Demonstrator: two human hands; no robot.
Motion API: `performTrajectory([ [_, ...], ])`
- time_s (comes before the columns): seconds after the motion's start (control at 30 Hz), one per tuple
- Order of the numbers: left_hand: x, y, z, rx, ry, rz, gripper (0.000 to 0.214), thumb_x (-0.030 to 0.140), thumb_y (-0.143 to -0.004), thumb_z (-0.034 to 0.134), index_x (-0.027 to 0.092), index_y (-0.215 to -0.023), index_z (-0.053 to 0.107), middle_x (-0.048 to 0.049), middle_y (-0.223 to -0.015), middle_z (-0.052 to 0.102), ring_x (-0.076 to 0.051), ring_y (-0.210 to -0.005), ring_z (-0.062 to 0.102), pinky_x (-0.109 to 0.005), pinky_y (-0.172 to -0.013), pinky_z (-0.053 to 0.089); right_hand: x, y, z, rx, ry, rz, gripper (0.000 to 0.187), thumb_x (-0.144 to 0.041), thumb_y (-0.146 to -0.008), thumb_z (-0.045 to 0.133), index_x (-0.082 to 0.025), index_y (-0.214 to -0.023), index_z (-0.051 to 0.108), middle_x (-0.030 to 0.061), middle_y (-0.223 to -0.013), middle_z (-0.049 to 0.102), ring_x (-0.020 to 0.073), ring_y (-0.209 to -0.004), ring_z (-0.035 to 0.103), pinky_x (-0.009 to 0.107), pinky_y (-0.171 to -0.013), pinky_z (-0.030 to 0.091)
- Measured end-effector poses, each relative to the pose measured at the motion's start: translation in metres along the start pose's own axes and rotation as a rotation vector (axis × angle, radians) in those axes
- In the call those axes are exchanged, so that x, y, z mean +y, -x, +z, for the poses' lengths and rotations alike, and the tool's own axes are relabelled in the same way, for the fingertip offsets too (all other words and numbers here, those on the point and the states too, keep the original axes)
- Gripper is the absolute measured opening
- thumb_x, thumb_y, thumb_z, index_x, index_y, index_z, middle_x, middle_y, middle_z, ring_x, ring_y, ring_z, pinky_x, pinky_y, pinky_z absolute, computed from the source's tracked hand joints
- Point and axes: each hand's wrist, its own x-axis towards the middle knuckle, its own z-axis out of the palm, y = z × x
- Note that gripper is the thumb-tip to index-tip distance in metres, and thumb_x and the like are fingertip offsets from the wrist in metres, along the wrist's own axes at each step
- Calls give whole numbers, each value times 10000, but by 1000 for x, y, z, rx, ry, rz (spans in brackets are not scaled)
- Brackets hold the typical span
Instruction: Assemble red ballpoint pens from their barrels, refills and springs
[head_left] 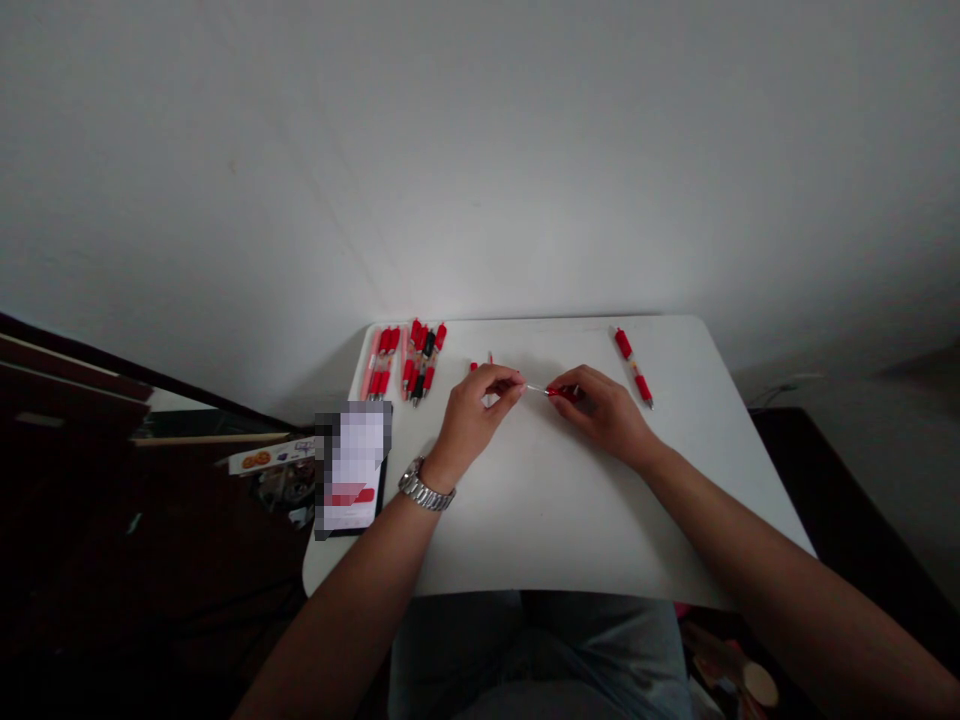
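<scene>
Above the middle of the white table (570, 500), my left hand (484, 400) pinches one end of a thin, clear rod-like pen part (535, 387). Its other end meets a red pen piece (561, 393), which my right hand (600, 405) grips with closed fingers. Whether the two parts are joined I cannot tell, as fingertips cover much of them. Just behind my left hand lie small red pen parts (474, 366), partly hidden. A whole red pen (634, 368) with a clear middle lies at the right, apart from my right hand.
Several red pens (380, 362), a black pen (424, 365) and pale pink sticks (370, 365) lie at the table's back left. A phone (352, 480) with a lit, blurred screen rests by the left edge. The wall (525, 180) rises behind the table.
</scene>
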Motion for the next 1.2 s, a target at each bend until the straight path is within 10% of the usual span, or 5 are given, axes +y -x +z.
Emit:
performTrajectory([
  [0.6,6,0,-6,13,-91,45,103,269,-999,611,207,-1030,688,-44,-997,722,-137,-913,687,-288,-859,580,2,2,-1,39,-74,55,131,-348,-972,623,-235,-1024,663,57,-916,710,198,-803,668,354,-746,564],
  [1.2,5,0,-4,-11,-720,67,173,270,-897,735,249,-1064,697,-83,-1127,592,-285,-1036,529,-462,-935,476,12,-2,1,226,-668,279,354,-522,-848,775,-258,-925,552,60,-975,780,206,-899,753,446,-917,610],
])
